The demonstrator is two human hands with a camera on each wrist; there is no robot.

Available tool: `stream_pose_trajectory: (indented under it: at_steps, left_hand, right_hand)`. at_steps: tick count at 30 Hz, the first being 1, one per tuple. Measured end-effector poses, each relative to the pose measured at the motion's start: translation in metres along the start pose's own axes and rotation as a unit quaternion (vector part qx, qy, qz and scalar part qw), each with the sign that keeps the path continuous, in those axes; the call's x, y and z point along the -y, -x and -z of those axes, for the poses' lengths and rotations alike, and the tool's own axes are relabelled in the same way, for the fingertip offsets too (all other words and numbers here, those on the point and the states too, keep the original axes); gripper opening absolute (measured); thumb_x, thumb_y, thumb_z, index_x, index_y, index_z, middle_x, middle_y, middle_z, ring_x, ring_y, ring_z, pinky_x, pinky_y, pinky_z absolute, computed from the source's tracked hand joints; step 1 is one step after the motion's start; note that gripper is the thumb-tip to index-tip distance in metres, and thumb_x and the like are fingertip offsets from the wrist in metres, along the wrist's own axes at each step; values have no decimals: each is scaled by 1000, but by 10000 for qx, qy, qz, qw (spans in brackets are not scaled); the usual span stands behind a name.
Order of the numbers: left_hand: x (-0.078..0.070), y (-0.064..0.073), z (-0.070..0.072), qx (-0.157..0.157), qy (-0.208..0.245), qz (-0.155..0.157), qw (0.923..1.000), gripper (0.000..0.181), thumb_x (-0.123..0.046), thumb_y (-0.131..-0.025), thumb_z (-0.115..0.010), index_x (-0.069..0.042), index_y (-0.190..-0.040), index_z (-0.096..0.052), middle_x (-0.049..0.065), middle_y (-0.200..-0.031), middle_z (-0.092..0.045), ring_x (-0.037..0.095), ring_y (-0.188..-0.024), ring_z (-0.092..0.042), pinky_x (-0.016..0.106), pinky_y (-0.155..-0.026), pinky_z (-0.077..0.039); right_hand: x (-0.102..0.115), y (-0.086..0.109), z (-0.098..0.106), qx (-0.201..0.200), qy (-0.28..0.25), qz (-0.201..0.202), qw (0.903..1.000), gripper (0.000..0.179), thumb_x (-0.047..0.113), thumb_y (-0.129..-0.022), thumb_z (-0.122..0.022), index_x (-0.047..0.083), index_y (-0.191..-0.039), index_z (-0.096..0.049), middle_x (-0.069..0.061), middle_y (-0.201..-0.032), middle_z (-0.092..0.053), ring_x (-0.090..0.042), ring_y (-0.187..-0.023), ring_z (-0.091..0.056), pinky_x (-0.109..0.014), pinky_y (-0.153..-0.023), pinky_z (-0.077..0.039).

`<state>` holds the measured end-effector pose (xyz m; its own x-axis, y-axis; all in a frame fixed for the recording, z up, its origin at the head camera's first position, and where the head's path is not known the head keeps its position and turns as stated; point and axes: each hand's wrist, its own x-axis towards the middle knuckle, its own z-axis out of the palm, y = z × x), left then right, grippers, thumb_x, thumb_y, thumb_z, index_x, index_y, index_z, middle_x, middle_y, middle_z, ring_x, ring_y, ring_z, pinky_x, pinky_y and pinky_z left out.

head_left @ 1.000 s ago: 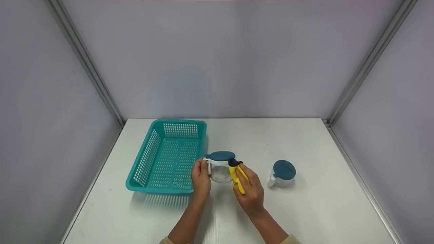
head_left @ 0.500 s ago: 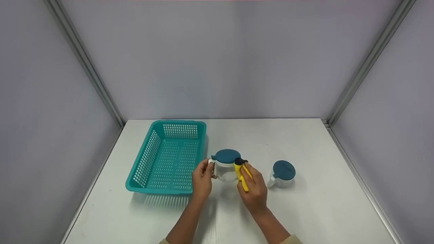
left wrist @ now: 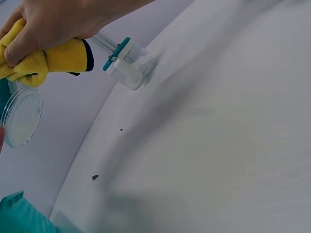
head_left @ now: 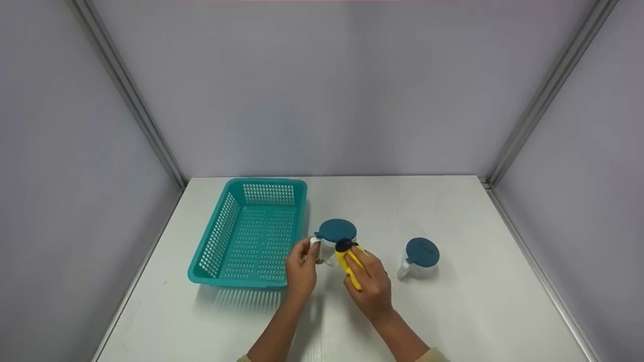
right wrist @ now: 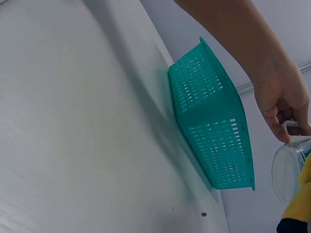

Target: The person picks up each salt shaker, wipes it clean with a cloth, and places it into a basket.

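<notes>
Pinched by its white handle, a clear glass jar with a blue lid [head_left: 337, 230] is in my left hand [head_left: 300, 271], raised over the table. My right hand [head_left: 371, 287] grips a bunched yellow cloth [head_left: 347, 264] with a black edge and presses it to the jar's near right side. The cloth and fingers hide part of the glass in the head view. In the left wrist view the jar's round base [left wrist: 24, 119] shows below the cloth [left wrist: 65, 57]. The right wrist view shows left fingers [right wrist: 277, 128] at the handle.
A teal perforated basket [head_left: 190, 269] stands left of the hands, nothing in it. On the right, a second lidded jar [head_left: 421, 252] stands upright, handle toward the near left. Small dark specks [left wrist: 95, 177] lie on the white table. Grey panels enclose the back and sides.
The jar has shifted slightly right and away, its lid tilting more into view. My right hand with the cloth moved right, then back left across the jar's side.
</notes>
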<state>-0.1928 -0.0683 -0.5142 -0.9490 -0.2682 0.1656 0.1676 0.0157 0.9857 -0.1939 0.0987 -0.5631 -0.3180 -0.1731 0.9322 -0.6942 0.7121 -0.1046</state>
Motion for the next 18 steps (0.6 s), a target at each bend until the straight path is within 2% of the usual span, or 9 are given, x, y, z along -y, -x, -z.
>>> stream_pose_trajectory:
  at_steps: [3,7,10,14,18]
  left_hand:
    - [4,0,-2,-27,-127,-175,9998,21,-10,-99,-58,2,-116,-63,21,-97,-65,39,-89,-63,42,-73,-59]
    - [25,-3,-5,-37,-281,-333,9990,19,-11,-99,-59,-1,-114,-64,18,-94,-65,37,-84,-63,40,-70,-59]
    - [40,-4,-7,4,-355,-407,9985,19,-15,-99,-59,-5,-114,-65,13,-94,-64,30,-80,-64,32,-66,-58]
    - [44,0,-9,136,-414,-466,9980,20,-20,-100,-59,-9,-115,-65,7,-97,-63,22,-80,-64,25,-65,-57]
    - [45,5,-10,328,-473,-446,9973,23,-26,-101,-57,-11,-116,-65,5,-103,-64,19,-86,-64,26,-70,-59]
  right_hand:
    - [2,0,-1,65,-86,94,9999,29,20,-93,-61,8,-116,-73,-11,-120,-68,-27,-101,-66,-25,-101,-47]
    - [6,-2,0,98,-229,269,9993,28,20,-93,-61,7,-115,-73,-11,-119,-69,-27,-100,-67,-25,-101,-47]
    - [7,-5,-1,-1,-348,420,9985,27,19,-93,-61,6,-113,-74,-13,-118,-69,-29,-100,-67,-26,-102,-47]
    - [6,-11,0,-147,-441,444,9979,25,19,-93,-62,5,-110,-74,-14,-116,-69,-30,-100,-66,-27,-103,-46]
    - [2,-17,3,-156,-411,378,9983,25,19,-93,-62,5,-110,-74,-14,-117,-69,-30,-101,-66,-27,-103,-46]
